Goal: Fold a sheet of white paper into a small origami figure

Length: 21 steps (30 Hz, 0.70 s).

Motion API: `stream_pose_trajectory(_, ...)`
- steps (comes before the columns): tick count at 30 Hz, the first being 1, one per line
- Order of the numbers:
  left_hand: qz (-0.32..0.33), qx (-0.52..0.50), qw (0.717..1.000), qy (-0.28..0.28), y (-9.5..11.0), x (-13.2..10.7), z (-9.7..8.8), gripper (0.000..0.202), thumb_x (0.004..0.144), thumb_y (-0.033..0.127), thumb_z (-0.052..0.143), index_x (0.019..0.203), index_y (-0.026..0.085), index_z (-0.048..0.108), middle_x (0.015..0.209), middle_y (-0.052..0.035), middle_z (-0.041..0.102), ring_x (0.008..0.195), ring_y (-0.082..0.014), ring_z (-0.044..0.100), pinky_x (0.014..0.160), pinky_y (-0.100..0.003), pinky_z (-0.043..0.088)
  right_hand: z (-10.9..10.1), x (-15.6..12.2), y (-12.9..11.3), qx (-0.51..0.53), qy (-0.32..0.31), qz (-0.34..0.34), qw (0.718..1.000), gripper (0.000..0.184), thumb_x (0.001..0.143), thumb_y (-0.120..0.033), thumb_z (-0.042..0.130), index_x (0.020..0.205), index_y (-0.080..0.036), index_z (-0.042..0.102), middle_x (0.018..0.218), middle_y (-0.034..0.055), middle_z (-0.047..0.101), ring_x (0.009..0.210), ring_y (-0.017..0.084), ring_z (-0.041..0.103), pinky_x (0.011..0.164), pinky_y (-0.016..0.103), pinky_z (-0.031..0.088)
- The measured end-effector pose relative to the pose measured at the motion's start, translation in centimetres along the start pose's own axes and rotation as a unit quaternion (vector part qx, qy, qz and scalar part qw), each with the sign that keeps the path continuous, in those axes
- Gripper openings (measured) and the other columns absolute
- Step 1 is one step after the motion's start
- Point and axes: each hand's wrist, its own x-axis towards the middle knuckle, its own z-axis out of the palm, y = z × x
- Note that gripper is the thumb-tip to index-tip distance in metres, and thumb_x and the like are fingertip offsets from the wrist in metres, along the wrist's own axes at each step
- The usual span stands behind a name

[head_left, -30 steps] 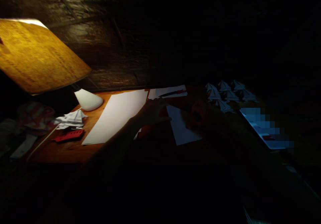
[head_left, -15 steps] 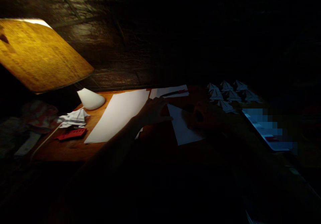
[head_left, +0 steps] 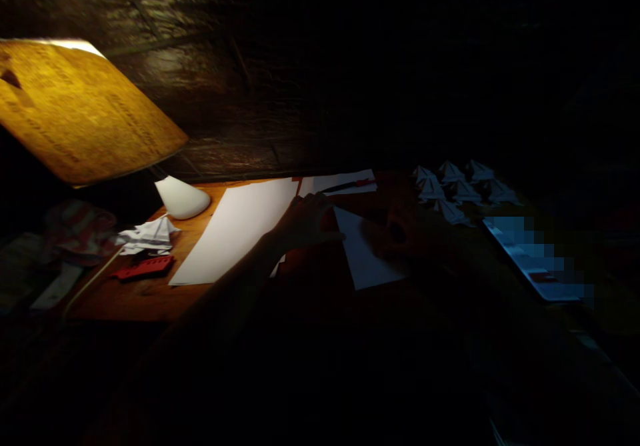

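Here, spread left hand (head_left: 311,221) at white sheet (head_left: 359,249), right hand (head_left: 411,234) over it, grip unclear

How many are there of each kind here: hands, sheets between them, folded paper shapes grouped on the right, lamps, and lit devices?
Hands: 2, left hand and right hand
Sheet between the hands: 1 visible
Folded paper shapes on the right: 7
Lamp: 1
Lit device: 1
Total: 12

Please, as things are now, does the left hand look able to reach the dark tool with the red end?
Probably yes: the tool lies on the far paper, just beyond the left hand, with nothing visible between, though it is dark there.
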Motion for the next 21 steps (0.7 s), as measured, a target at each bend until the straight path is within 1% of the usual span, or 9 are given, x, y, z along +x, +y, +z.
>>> stream_pose_trajectory(4,0.0,0.003,1.0,-0.007,-0.13,0.02,0.19,0.074,0.082,0.077,0.06,0.128,0.019,0.058,0.133,-0.0148,0.058,0.118,-0.035,0.055,0.1,-0.051,0.043,0.12,0.24,0.07,-0.025,-0.012,-0.003,1.0,0.044,0.078,-0.061,0.076,0.087,-0.019,0.065,0.106,0.01,0.063,0.093,0.024,0.06,0.07,0.031,0.043)
stream_pose_trajectory(7,0.001,0.006,1.0,-0.017,-0.2,0.02,0.18,0.076,0.083,0.076,0.059,0.131,0.017,0.057,0.134,-0.016,0.057,0.117,-0.0351,0.056,0.099,-0.052,0.044,0.19,0.36,0.14,-0.04,-0.021,0.001,0.999,0.044,0.08,-0.062,0.073,0.09,-0.019,0.066,0.108,0.0102,0.062,0.093,0.025,0.06,0.068,0.031,0.042)
stream_pose_trajectory(10,0.002,0.003,1.0,-0.022,-0.12,0.0,-0.01,0.074,0.084,0.075,0.06,0.132,0.019,0.056,0.136,-0.0156,0.056,0.118,-0.0348,0.056,0.099,-0.052,0.045,0.16,0.39,0.13,-0.04,-0.027,0.006,0.999,0.046,0.08,-0.063,0.074,0.092,-0.019,0.066,0.11,0.0102,0.063,0.092,0.024,0.06,0.069,0.031,0.042)
stream_pose_trajectory(14,0.001,0.011,1.0,-0.024,0.09,-0.03,-0.21,0.075,0.083,0.073,0.062,0.132,0.018,0.056,0.136,-0.0157,0.057,0.119,-0.0348,0.056,0.101,-0.052,0.045,0.19,0.37,0.16,-0.023,-0.023,0.008,0.999,0.044,0.079,-0.061,0.075,0.091,-0.019,0.067,0.108,0.0095,0.063,0.091,0.023,0.061,0.07,0.032,0.043)
stream_pose_trajectory(18,0.013,0.018,1.0,-0.018,0.02,-0.1,0.03,0.073,0.084,0.073,0.061,0.131,0.017,0.055,0.136,-0.0165,0.057,0.12,-0.0361,0.056,0.102,-0.053,0.045,0.3,0.4,0.31,-0.018,-0.011,0.01,1.0,0.048,0.075,-0.064,0.078,0.09,-0.019,0.067,0.105,0.0093,0.063,0.091,0.024,0.061,0.069,0.032,0.043)
stream_pose_trajectory(21,0.024,0.0,1.0,-0.007,-0.18,-0.15,0.41,0.076,0.085,0.07,0.062,0.138,0.019,0.048,0.141,-0.0176,0.054,0.124,-0.0372,0.055,0.104,-0.055,0.043,0.37,0.48,0.47,-0.013,-0.008,0.007,1.0,0.049,0.075,-0.065,0.077,0.089,-0.02,0.067,0.105,0.0099,0.064,0.092,0.025,0.06,0.068,0.032,0.042)
